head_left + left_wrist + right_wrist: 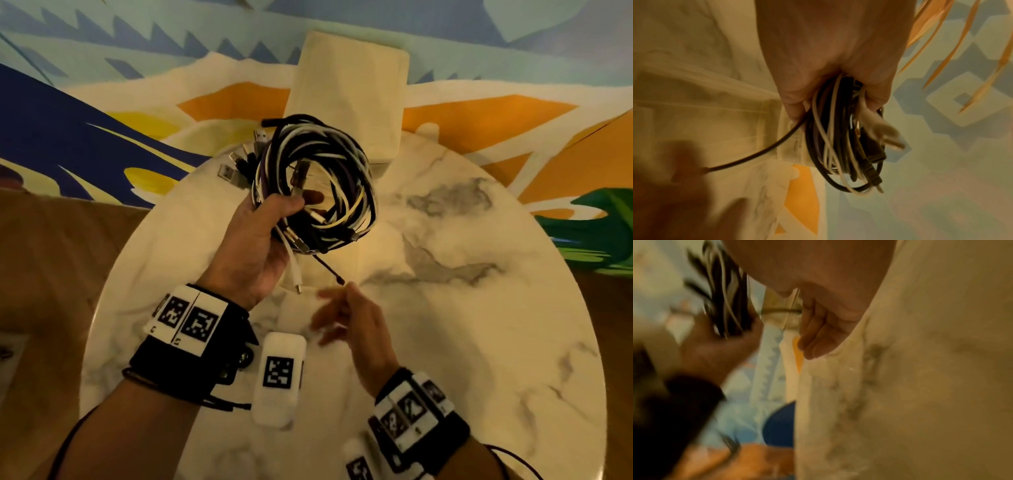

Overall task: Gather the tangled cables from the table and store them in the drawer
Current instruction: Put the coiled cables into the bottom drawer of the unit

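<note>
Left hand (260, 236) raised over the far-left part of the round marble table (479, 308), palm up, fingers and thumb curled round a coiled bundle of cables (313, 178). Bundle is off the tabletop: black, white and one purplish strand looped in a rough ring, standing up and away from the palm toward the far side. Several plug ends (236, 168) fan out at the bundle's far-left edge. Left wrist view confirms the grip: cables (840, 138) pass through the closed fist (830, 56) and hang below it.

Two loose tails drop from the near side of the bundle: a white one (294, 270) and a thin black one (329, 269) slanting near-right.

Right hand (349, 318) sits low over the table, near and right of the bundle, fingers loosely spread and blurred. Its fingertips lie just beside the black tail's tip; contact or pinch cannot be told. It holds nothing that shows.

A cream drawer box (349, 92) stands at the far edge of the table, just beyond the bundle. Patterned floor covering (102, 113) round the table.
</note>
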A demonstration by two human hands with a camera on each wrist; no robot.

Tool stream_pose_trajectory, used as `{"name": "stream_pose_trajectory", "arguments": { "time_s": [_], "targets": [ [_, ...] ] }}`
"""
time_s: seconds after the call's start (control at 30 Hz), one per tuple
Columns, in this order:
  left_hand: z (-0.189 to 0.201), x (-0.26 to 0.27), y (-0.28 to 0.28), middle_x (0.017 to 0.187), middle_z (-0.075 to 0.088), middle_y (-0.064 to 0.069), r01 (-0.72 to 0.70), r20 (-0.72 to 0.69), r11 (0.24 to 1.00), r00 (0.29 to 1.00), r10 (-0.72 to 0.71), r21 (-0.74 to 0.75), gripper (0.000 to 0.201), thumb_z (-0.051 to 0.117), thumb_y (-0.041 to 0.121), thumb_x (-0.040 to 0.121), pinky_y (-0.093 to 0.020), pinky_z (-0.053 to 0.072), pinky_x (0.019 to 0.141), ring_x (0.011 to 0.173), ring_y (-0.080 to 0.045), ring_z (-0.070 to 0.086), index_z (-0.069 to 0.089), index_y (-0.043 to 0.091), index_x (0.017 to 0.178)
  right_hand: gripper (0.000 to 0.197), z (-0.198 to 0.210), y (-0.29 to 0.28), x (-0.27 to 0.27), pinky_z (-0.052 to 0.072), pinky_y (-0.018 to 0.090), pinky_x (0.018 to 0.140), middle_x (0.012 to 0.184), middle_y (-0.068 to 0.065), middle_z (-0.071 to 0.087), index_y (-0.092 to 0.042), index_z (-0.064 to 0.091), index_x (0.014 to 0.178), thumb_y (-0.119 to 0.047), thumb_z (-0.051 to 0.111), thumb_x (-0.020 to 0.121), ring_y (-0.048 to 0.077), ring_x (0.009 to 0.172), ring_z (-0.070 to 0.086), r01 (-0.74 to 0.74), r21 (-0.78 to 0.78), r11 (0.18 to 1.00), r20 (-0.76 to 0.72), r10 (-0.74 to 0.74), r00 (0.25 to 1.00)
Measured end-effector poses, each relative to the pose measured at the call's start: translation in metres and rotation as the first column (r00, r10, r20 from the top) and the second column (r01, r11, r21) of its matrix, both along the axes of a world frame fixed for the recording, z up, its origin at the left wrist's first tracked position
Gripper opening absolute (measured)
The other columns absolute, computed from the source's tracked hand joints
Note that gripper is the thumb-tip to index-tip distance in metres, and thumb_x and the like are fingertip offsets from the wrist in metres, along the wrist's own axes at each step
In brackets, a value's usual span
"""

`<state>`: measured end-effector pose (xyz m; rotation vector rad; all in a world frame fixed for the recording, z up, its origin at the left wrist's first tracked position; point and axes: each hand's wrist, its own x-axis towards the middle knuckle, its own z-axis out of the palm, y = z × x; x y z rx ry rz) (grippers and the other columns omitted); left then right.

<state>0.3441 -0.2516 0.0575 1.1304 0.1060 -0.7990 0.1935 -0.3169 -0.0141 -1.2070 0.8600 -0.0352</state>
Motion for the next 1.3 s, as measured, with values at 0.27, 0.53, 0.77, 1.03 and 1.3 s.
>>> {"name": "stream_pose_trajectory", "arguments": {
  "time_s": [0.27, 0.53, 0.77, 1.03, 1.3],
  "targets": [
    [-0.050, -0.014, 0.006, 0.097, 0.070, -0.016, 0.017, -0.011, 0.964, 1.000, -0.014, 0.266, 0.033, 0.057, 0.001, 0.085, -0.034, 0.056, 0.056, 0.076, -0.026, 0.068, 0.056, 0.004, 0.118, 0.063, 0.014, -0.045, 0.048, 0.054, 0.042, 0.083, 0.109, 0.011, 0.070, -0.011, 0.061, 0.120, -0.054, 0.020, 0.098, 0.025, 0.101, 0.065, 0.123, 0.266, 0.956, -0.053, -0.113, 0.992],
    [-0.062, -0.003, -0.001, 0.089, 0.069, -0.010, 0.159, 0.018, 0.902, 0.983, -0.181, 0.401, 0.035, 0.064, 0.001, 0.078, -0.023, 0.048, 0.049, 0.069, -0.016, 0.068, 0.058, 0.007, 0.112, 0.057, 0.012, -0.064, 0.077, 0.057, 0.036, 0.062, 0.109, 0.013, 0.068, -0.008, 0.055, 0.125, -0.054, 0.041, 0.094, 0.026, 0.095, 0.067, -0.146, 0.145, 0.979, -0.334, 0.187, 0.924],
    [-0.065, 0.004, -0.007, 0.096, 0.070, -0.016, 0.239, 0.019, 0.864, 0.961, -0.276, 0.444, 0.025, 0.060, 0.004, 0.079, -0.031, 0.050, 0.063, 0.078, -0.024, 0.067, 0.061, 0.011, 0.103, 0.059, 0.013, -0.073, 0.086, 0.060, 0.041, 0.066, 0.112, 0.015, 0.067, -0.008, 0.056, 0.124, -0.056, 0.045, 0.092, 0.029, 0.095, 0.068, -0.185, 0.139, 0.973, -0.368, 0.224, 0.903],
    [-0.066, 0.006, -0.012, 0.093, 0.070, -0.017, 0.226, 0.018, 0.849, 0.963, -0.267, 0.477, 0.026, 0.060, 0.006, 0.077, -0.037, 0.056, 0.066, 0.080, -0.029, 0.068, 0.063, 0.008, 0.103, 0.061, 0.007, -0.052, 0.082, 0.050, 0.044, 0.095, 0.115, 0.008, 0.068, -0.020, 0.056, 0.126, -0.063, 0.043, 0.085, 0.026, 0.106, 0.065, -0.008, 0.207, 0.978, -0.281, 0.067, 0.957],
    [-0.066, 0.001, -0.019, 0.084, 0.071, -0.003, 0.112, 0.144, 0.799, 0.960, -0.241, 0.591, 0.037, 0.059, 0.026, 0.058, -0.036, 0.056, 0.078, 0.082, -0.017, 0.068, 0.064, 0.015, 0.093, 0.077, -0.009, -0.048, 0.084, 0.047, 0.047, 0.099, 0.127, 0.008, 0.058, -0.020, 0.037, 0.136, -0.069, 0.044, 0.077, 0.028, 0.112, 0.059, -0.058, 0.055, 0.997, -0.314, 0.073, 0.947]
  ]
}}
